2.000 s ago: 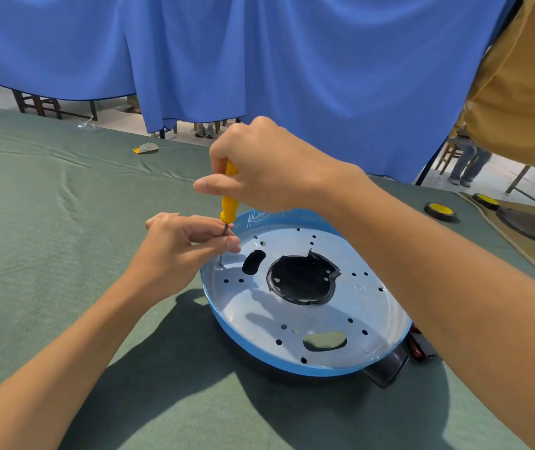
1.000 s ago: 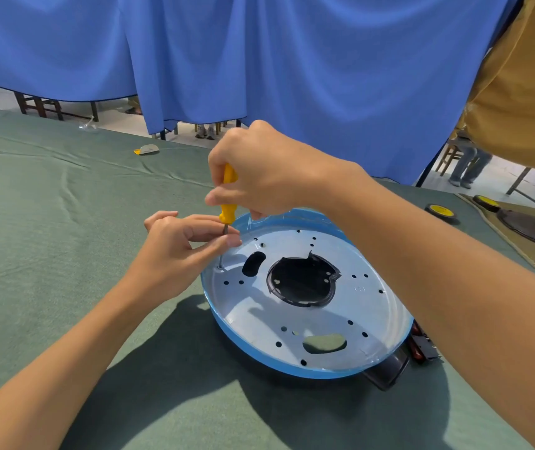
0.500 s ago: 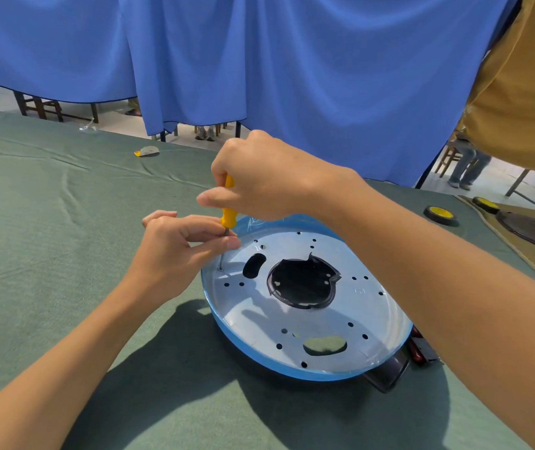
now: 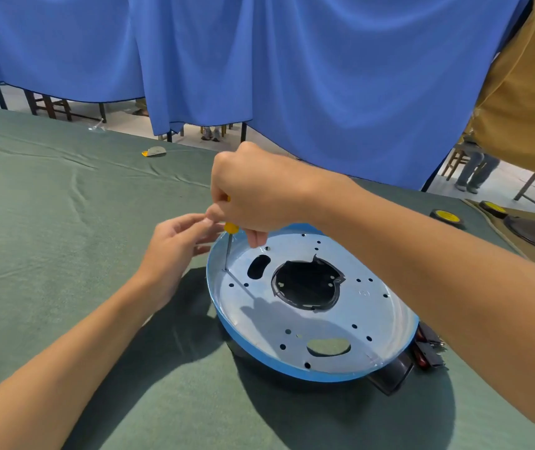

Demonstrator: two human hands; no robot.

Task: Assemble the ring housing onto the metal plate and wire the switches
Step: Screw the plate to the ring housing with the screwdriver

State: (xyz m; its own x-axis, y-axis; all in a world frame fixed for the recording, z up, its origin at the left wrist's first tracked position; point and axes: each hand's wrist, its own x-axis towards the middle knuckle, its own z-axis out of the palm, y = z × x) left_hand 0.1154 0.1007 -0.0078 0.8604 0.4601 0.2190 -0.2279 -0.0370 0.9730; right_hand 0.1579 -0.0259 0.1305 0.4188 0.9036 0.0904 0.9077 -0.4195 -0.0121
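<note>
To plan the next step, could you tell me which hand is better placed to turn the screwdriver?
The right hand: it grips the screwdriver, tip on the metal plate; the left hand is open beside it, holding nothing.

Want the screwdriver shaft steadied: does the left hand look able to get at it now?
Probably yes. The left hand is open just beside the screwdriver shaft, nothing between them; the right hand grips only the yellow handle above, leaving the shaft bare down to the metal plate.
</note>
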